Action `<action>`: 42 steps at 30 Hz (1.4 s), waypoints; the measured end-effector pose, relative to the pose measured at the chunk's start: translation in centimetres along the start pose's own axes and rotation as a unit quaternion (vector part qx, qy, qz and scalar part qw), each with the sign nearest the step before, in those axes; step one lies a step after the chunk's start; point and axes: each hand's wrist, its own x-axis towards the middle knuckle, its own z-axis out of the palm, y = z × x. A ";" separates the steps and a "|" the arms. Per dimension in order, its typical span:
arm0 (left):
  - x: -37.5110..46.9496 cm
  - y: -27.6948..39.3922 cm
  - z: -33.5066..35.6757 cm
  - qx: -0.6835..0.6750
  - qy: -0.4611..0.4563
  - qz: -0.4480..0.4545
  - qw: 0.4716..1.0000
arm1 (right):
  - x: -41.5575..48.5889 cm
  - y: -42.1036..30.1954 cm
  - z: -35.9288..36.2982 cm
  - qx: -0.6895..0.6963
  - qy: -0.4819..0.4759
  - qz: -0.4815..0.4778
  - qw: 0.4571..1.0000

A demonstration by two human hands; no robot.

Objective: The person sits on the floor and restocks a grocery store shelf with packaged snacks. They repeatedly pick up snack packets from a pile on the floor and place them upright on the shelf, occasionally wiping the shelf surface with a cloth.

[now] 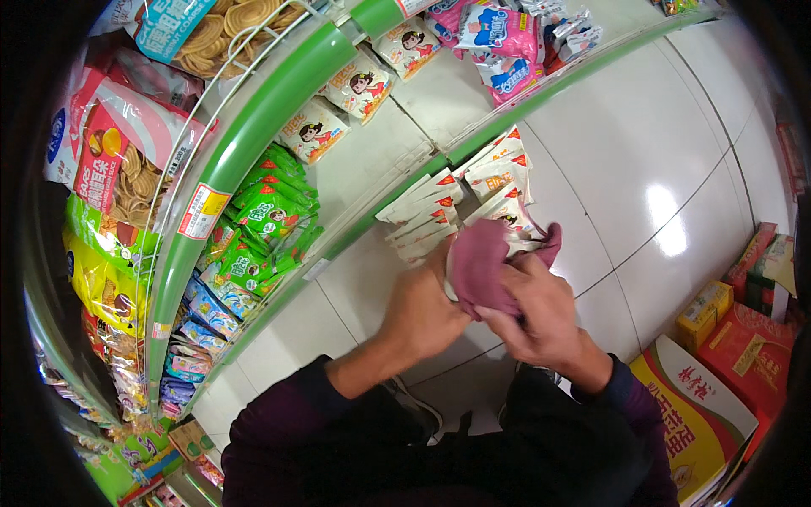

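A mauve cloth (481, 269) is bunched in my right hand (538, 310), its loose end sticking up at the right. My left hand (424, 310) is closed on a pale packet (450, 279), pressed against the cloth. Most of that packet is hidden by the cloth and my fingers, and both hands are slightly blurred. Just beyond my hands, white snack packets (427, 212) stand in a row on the tiled floor. A second row of white snack packets (500, 177) lies to its right, its near end partly behind the cloth.
At the left, a green-edged shelf (260, 114) holds large snack bags (127, 152). On the bottom shelf are green snack packets (269, 212), more white packets (361, 89) and pink packets (500, 38). Cartons (703, 399) stand at the right. My shoes (421, 405) are below my hands.
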 end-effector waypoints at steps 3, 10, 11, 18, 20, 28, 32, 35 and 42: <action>-1.3 -1.0 0.2 0.029 -0.040 -0.010 0.999 | -1.1 0.5 0.7 -0.085 0.020 -0.010 0.996; -3.2 0.0 -0.3 -0.041 -0.181 0.055 0.981 | -5.3 4.1 -1.2 0.473 0.126 0.415 0.767; -3.0 0.6 -0.1 -0.037 -0.216 0.057 0.974 | -7.2 5.3 -0.2 0.511 0.106 0.411 0.747; -1.8 -0.7 -0.4 -0.165 -0.218 -0.016 0.962 | -12.1 5.5 1.6 0.562 -0.022 0.426 0.709; -0.3 -0.4 -0.9 -0.185 -0.194 -0.035 0.963 | -13.3 4.8 1.0 0.586 -0.071 0.446 0.673; 4.9 -3.2 4.0 0.020 -0.126 -0.015 0.992 | -15.2 4.6 2.5 0.525 -0.064 0.509 0.679; 7.8 -6.8 7.1 0.103 -0.122 0.091 0.983 | -12.9 3.9 1.6 0.512 -0.010 0.520 0.684; 9.0 -7.3 8.1 0.145 -0.117 0.092 0.978 | -14.5 5.7 2.1 0.495 -0.003 0.524 0.693; 8.8 -5.8 6.4 0.201 -0.039 0.152 0.967 | -14.8 6.8 4.5 0.494 0.069 0.529 0.686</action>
